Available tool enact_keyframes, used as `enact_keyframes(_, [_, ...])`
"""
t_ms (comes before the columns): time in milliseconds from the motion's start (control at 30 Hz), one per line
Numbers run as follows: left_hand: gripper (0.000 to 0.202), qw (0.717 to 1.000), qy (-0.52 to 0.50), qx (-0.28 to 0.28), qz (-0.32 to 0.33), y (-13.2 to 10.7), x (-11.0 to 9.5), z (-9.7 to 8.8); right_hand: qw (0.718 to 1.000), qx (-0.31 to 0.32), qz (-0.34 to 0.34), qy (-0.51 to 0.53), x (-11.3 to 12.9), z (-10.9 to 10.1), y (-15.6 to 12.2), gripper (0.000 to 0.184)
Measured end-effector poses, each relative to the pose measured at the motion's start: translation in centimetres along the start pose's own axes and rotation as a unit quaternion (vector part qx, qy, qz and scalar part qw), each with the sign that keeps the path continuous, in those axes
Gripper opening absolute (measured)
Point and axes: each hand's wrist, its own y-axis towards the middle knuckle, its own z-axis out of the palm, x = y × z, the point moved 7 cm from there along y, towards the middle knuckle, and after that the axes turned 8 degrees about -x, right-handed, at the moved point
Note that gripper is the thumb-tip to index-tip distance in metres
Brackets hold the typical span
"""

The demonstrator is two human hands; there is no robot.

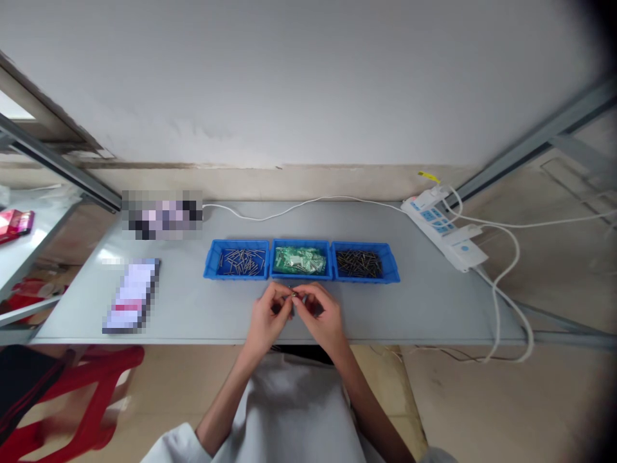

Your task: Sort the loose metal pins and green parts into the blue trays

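Note:
My left hand (268, 317) and my right hand (321, 316) meet above the front of the grey table, just before the middle bin. Both are closed in a pinch, fingertips together around a tiny brassy-dark piece (294, 294), too small to name. Three blue plastic bins stand in a row behind them. Loose thin silver metal pins or screws (242, 262) lie in the left bin (212, 275). Small green and clear plastic packets (299, 260) fill the middle bin (274, 245). Dark screw-like pieces (359, 264) are heaped in the right bin (393, 273).
A blurred-out phone-like device (131, 296) lies at the left of the table (193, 315). Behind it sits another pixelated object (164, 215). A white cable (289, 207) runs along the back to a power strip (443, 231) at right. A red stool (91, 399) stands lower left.

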Motion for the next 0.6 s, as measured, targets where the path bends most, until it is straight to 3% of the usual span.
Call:
enact_keyframes(233, [0.007, 0.999, 0.032, 0.014, 0.006, -0.1, -0.1, 0.2, 0.999, -0.02, -0.023, -0.011, 0.6, -0.2, -0.1, 0.004])
enact_keyframes(367, [0.014, 0.997, 0.078, -0.016, 0.022, -0.1, -0.9, -0.2, 0.997, -0.055, -0.043, -0.031, 1.5, -1.3, 0.4, 0.006])
enact_keyframes(500, [0.013, 0.985, 0.151, -0.074, 0.027, -0.5, -0.8, -1.3, 0.978, -0.183, -0.059, -0.083, 2.4, -6.3, 2.4, 0.01])
enact_keyframes(533, [0.013, 0.982, 0.167, -0.081, 0.028, -0.7, -0.7, -1.4, 0.958, -0.239, -0.063, -0.143, 2.6, -8.1, 2.9, 0.011])
enact_keyframes(600, [0.013, 0.977, 0.192, -0.09, 0.029, -0.8, -0.4, -1.6, 0.928, -0.254, -0.072, -0.264, 2.7, -10.3, 3.8, 0.017])
